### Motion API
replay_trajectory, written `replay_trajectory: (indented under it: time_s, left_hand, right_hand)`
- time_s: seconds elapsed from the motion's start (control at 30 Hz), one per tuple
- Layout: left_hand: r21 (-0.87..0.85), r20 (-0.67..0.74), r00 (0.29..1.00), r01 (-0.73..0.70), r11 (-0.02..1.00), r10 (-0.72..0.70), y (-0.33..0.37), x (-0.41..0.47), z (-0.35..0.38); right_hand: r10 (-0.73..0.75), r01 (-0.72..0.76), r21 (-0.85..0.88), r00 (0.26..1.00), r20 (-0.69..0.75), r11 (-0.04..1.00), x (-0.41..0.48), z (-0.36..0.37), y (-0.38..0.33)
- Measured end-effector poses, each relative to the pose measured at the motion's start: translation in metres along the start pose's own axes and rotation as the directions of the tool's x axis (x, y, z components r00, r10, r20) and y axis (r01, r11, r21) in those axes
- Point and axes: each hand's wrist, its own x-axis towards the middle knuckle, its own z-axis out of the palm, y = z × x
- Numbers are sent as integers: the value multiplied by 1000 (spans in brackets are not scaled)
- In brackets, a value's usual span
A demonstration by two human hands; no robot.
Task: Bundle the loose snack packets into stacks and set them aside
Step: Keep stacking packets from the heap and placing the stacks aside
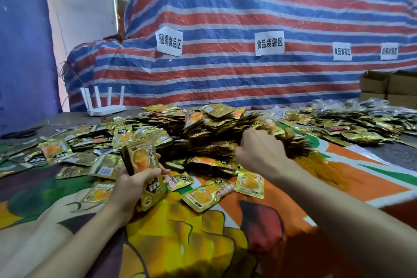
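Observation:
A big heap of loose gold snack packets (203, 133) covers the middle of the table. My left hand (130, 185) grips an upright stack of gold packets (144, 165), thumb across its front. My right hand (259, 149) reaches into the near right side of the heap, fingers curled among the packets; whether it holds one is hidden. A few single packets (205, 194) lie flat on the cloth just in front of the heap.
A colourful printed cloth (180, 244) covers the near table. A white router (103, 104) and black scissors (20, 133) sit at the far left. More packets (352, 124) spread at the right, cardboard boxes (388, 88) behind. A striped tarp (225, 63) walls the back.

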Motion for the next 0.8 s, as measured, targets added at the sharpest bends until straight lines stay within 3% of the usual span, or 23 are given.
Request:
replay_trajectory:
  time_s: [0.07, 0.17, 0.23, 0.33, 0.4, 0.53, 0.67, 0.73, 0.8]
  left_hand:
    - [-119, 2, 993, 117, 986, -118, 5, 2, -6]
    - [-257, 51, 978, 209, 944, -203, 14, 5, -11]
    - [-278, 85, 965, 263, 924, -249, 21, 8, -18]
    - [-78, 118, 941, 327, 942, -317, 35, 13, -36]
    - [-33, 144, 922, 368, 929, -360, 43, 15, -53]
    - [-155, 170, 929, 355, 922, -329, 46, 14, -78]
    - [-291, 272, 921, 356, 888, -279, 43, 16, -93]
    - [-452, 323, 927, 328, 830, -191, 43, 18, -97]
    - [-542, 383, 918, 314, 779, -103, 44, 17, -99]
  right_hand:
    - [-106, 74, 304, 990, 89, 950, 6, 4, -30]
    - [-247, 59, 646, 947, 203, 761, 11, 21, -74]
    - [-275, 56, 711, 941, 197, 701, 15, 40, -101]
    - [-261, 6, 815, 948, 179, 579, 21, 65, -132]
    - [-222, -20, 850, 962, 160, 527, 26, 76, -146]
    - [-173, -98, 894, 966, 191, 438, 29, 97, -157]
    - [-237, -142, 901, 937, 256, 410, 25, 110, -153]
    - [-282, -232, 927, 906, 316, 293, 25, 110, -152]
    - [-414, -369, 924, 829, 375, 98, 23, 106, -154]
